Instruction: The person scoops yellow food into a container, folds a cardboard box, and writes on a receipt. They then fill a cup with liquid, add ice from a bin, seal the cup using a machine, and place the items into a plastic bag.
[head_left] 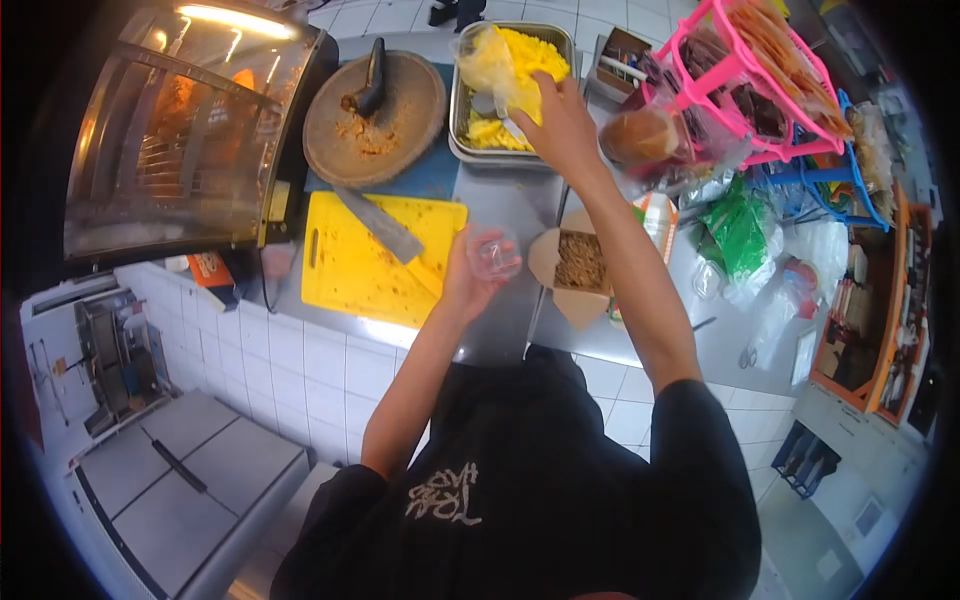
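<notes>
I am holding a small clear plastic cup (494, 254) in my left hand (468, 280), fingers wrapped around its lower part, above the steel counter (500, 200) between the yellow cutting board (355, 270) and an open cardboard box (578, 264). The cup is looking empty, as far as I can tell through the clear wall.

My right hand (560, 125) is reaching into the metal tray (462, 110) of yellow food (535, 55) at the back of the counter. The fingers are closing around the handle of a utensil (510, 125), probably a spoon or a small scoop; its working end is lying among the yellow pieces and I cannot tell whether it is loaded.

Judgement on progress: the box is already carrying a brown filling (580, 262), so that part looks done. The cup portion seems only to be starting: nothing yellow is in the cup, and the scoop is not yet lifted out of the tray.

Also noting: a cleaver (380, 224) is lying across the cutting board, and a round wooden block (375, 118) is sitting beside the tray.
</notes>
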